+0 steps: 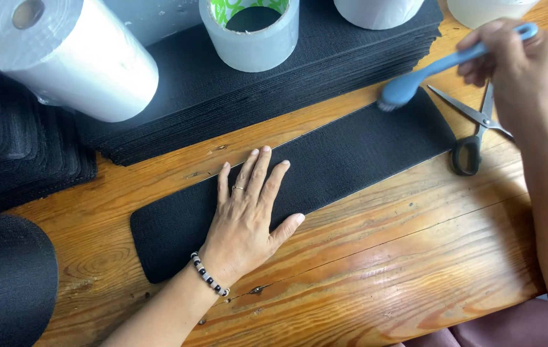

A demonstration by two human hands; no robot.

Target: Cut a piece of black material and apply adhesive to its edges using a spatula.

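Observation:
A long black fabric strip [344, 157] with rounded corners lies diagonally on the wooden table [377, 257]. My left hand [248, 215] presses flat on its middle, fingers spread, with a ring and a beaded bracelet at the wrist. My right hand [515, 67] grips the handle of a blue brush [415, 80], whose head touches the strip's far right end.
Black-handled scissors [473, 138] lie just right of the strip. A tall stack of black strips [235, 90] sits behind, carrying a white roll [68, 54] and a tape roll [251, 32]. More black stacks [10, 148] stand at the left.

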